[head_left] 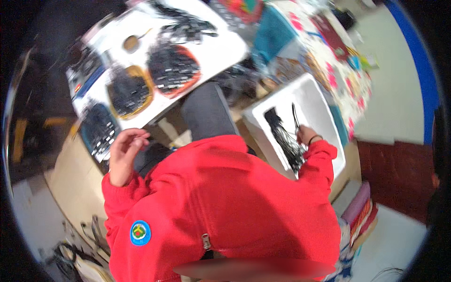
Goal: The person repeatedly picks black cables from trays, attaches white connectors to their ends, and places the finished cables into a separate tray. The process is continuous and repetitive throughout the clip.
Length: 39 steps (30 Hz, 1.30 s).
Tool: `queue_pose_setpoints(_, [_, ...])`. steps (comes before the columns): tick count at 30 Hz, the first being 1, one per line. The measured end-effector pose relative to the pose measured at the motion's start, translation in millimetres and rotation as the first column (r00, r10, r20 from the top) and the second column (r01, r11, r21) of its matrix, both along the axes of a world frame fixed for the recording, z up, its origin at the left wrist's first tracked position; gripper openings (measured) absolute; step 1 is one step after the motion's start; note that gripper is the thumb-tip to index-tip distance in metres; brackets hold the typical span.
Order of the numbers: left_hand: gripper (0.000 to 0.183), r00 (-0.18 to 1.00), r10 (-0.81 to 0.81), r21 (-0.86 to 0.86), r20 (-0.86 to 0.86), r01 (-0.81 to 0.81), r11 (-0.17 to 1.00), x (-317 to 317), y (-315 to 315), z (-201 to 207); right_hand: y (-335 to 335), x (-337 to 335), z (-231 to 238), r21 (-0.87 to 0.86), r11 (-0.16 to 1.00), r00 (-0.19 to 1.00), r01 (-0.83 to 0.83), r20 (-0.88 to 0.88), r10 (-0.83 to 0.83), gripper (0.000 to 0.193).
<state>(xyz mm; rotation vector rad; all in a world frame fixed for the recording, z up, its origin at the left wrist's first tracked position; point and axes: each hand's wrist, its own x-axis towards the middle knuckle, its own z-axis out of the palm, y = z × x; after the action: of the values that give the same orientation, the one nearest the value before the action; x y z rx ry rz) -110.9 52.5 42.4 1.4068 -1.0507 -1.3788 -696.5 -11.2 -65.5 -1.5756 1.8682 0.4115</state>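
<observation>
My right hand [306, 135] reaches into a white foam-like box [314, 87] at the right, its fingers closed on a thin black cable [295, 115] that points away from me. Beside that hand, a bundle of black cables [284, 136] with pale ends lies along the left part of the box. My left hand [125, 152] is raised before the table's near edge, fingers loosely bent and apart, holding nothing. Closest to it is a blue basket [89, 131] of black pieces with pale ends. A yellow basket [151, 89] and an orange-red basket [195, 77] hold similar pieces.
The white table [225, 47] also carries a loose black bundle [188, 27] and a roll of tape [131, 43]. A dark stool [204, 113] stands between table and box. Flowered cloth [340, 70] lies beyond the box; stacked folded fabrics [359, 207] sit at the lower right.
</observation>
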Motion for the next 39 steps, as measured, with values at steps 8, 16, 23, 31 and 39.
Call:
queue_pose_setpoints(8, [0.011,0.756,0.287,-0.222,0.588,-0.191,0.956,47.1,7.9,4.4,-39.5,17.1,-57.3,0.128,0.97,0.966,-0.207,-0.128,0.223,0.042])
queue_pose_setpoints(16, [0.019,0.187,0.381,-0.353,0.905,-0.169,0.92,110.1,-71.0,-11.7,-71.7,230.3,120.0,-0.552,0.767,0.823,-0.328,0.232,0.519,0.013])
queue_pose_setpoints(23, [0.03,0.031,0.255,-0.234,0.966,-0.31,0.922,113.5,-114.5,-31.6,-98.5,468.2,112.0,-0.657,0.615,0.606,-0.436,0.292,0.74,0.018])
queue_pose_setpoints(31, [0.022,0.382,0.488,-0.301,0.785,-0.452,0.84,126.7,-109.1,-28.2,-102.9,536.5,87.4,-0.708,0.512,0.68,-0.487,0.061,0.731,0.019])
queue_pose_setpoints(39, [0.013,0.624,0.745,-0.501,0.235,-0.579,0.643,113.7,-86.9,-0.1,-102.9,529.4,79.4,-0.776,0.505,0.685,-0.377,0.134,0.716,0.017])
